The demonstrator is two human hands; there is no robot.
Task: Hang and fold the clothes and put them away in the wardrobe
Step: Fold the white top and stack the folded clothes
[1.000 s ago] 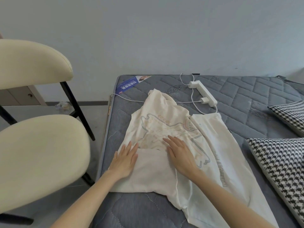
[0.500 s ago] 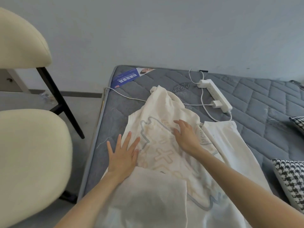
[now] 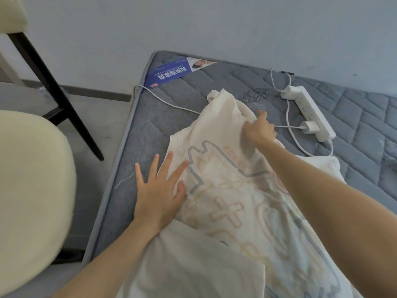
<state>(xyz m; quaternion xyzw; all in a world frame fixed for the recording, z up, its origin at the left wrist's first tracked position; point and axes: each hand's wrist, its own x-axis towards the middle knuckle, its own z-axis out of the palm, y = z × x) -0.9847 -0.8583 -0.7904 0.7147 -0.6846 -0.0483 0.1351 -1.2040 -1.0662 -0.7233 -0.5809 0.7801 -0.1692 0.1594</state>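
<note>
We see a cream shirt (image 3: 236, 211) of thin, soft cloth lying spread on the grey quilted mattress (image 3: 171, 104), near its left edge. Its front carries a print of grey outlines and pale orange shapes, and a plain panel of the same cloth is folded up over the near end. The far end is bunched into a rumpled peak. The left hand (image 3: 159, 190) lies flat with its fingers spread wide, palm down across the shirt's left edge, with the outer fingers on the bare mattress. The right hand (image 3: 260, 131), a little blurred, reaches to the far end, its fingers curled into a fold of the cloth and gripping it. Beyond it a white oblong power strip (image 3: 309, 112) lies on the mattress with a small charger (image 3: 309, 127) plugged in, and a thin white cable (image 3: 167, 102) runs under the shirt. A glossy blue label (image 3: 169, 75) sits at the mattress corner. On the left stands a chair (image 3: 32, 179) with a rounded cream cushion and black legs.
</note>
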